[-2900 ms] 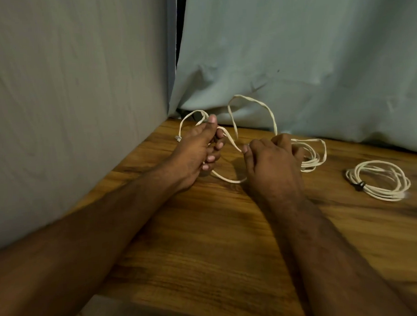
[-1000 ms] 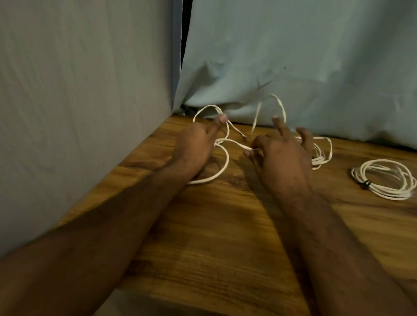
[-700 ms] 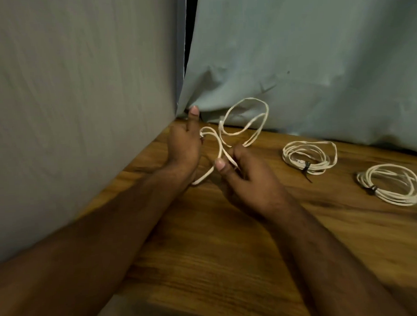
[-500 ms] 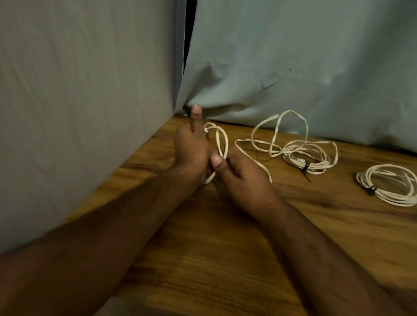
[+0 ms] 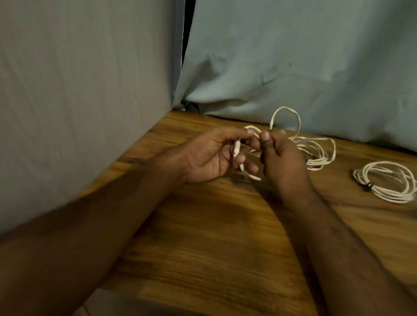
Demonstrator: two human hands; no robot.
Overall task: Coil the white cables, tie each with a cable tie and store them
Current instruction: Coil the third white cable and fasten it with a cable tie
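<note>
A loose white cable [image 5: 284, 111] runs between my two hands above the wooden table [image 5: 206, 241]. My left hand [image 5: 209, 155] lies palm up with its fingers curled round the cable, whose plug end shows in the palm. My right hand [image 5: 281, 159] pinches the same cable right beside the left fingertips. A free loop of it stands up behind my hands. Just behind my right hand lies a coiled white cable [image 5: 317, 150]. Farther right lies a second coiled white cable [image 5: 387, 183] bound with a black tie.
A grey cloth wall [image 5: 68, 92] closes the left side and a pale green cloth [image 5: 305, 46] hangs along the back edge of the table. The table's near edge runs across the bottom of the view.
My hands have come back from the far corner toward the table's middle. The left hand has turned palm up. The wide loops have been gathered in, leaving one loop standing behind my hands.
</note>
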